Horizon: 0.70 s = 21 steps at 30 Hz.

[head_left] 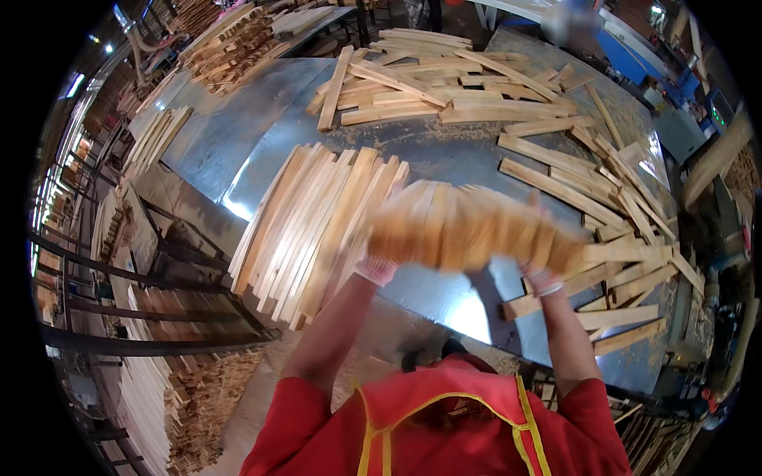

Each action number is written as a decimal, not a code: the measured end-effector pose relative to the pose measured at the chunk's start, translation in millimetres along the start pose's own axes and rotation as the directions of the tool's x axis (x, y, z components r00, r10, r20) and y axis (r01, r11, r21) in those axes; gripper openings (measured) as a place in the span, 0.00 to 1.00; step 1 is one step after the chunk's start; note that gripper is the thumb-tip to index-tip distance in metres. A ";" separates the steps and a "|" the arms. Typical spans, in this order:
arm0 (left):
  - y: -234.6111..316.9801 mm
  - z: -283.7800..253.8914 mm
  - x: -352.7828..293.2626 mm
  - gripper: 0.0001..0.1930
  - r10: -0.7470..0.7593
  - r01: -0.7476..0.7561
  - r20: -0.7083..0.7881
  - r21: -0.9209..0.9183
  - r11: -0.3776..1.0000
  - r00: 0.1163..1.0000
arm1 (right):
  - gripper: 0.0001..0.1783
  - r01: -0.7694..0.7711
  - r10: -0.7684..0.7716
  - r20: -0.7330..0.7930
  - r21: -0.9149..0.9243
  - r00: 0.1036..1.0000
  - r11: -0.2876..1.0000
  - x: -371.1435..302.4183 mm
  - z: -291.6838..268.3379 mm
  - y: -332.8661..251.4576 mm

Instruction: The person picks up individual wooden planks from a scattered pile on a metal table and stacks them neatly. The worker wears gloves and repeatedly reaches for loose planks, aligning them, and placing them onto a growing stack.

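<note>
Between my two gloved hands I hold a bundle of wooden slats (468, 226) over the metal table, blurred by motion, with its cut ends facing me. My left hand (376, 268) grips the bundle's left end from below and beside it. At the other end, my right hand (542, 274) is closed round its right side. Most of the fingers are behind the wood. Just left of the bundle, a neat row of slats (313, 226) lies side by side along the table's near left edge.
The metal table (274, 103) carries a loose heap of slats (444, 87) at its far side. More scattered slats (579, 182) cover its right part. A stacked pile (194, 420) stands at lower left, below dark metal rails (135, 341). A machine box (683, 135) is at right.
</note>
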<state>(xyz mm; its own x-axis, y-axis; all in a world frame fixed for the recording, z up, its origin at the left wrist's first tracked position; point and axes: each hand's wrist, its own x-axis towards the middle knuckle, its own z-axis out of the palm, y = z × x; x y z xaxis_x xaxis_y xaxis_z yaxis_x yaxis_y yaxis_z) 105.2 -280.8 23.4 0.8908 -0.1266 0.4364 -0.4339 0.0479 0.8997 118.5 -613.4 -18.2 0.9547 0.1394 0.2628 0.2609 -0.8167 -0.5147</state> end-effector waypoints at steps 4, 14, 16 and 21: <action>-61.0 -76.2 -96.7 0.39 -0.119 0.017 0.164 0.517 0.856 0.979 | 0.38 -0.271 0.091 0.258 0.852 0.962 0.448 -81.3 94.8 -18.6; -23.1 -102.9 -121.8 0.24 -0.528 -0.234 0.196 0.972 -0.005 0.826 | 0.28 -0.056 0.057 0.523 -0.019 0.851 0.998 -112.2 102.9 -55.2; -0.4 -95.6 -141.9 0.22 -0.346 -0.121 0.161 0.983 0.135 0.924 | 0.34 -0.458 0.230 0.613 0.244 0.756 0.855 -110.3 92.8 -39.1; 19.9 -62.4 -348.7 0.15 -0.528 0.627 -0.345 0.329 0.707 0.776 | 0.47 -0.684 0.227 0.647 0.662 0.728 0.307 -100.3 95.7 -50.5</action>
<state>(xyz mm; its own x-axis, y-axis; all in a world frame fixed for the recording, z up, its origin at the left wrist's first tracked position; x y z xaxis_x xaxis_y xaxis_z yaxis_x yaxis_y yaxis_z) -205.7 -173.8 -110.1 0.9669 0.2185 -0.1320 0.2074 -0.3711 0.9051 23.2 -532.5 -96.8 0.8469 0.2786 -0.4530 -0.4778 0.0248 -0.8781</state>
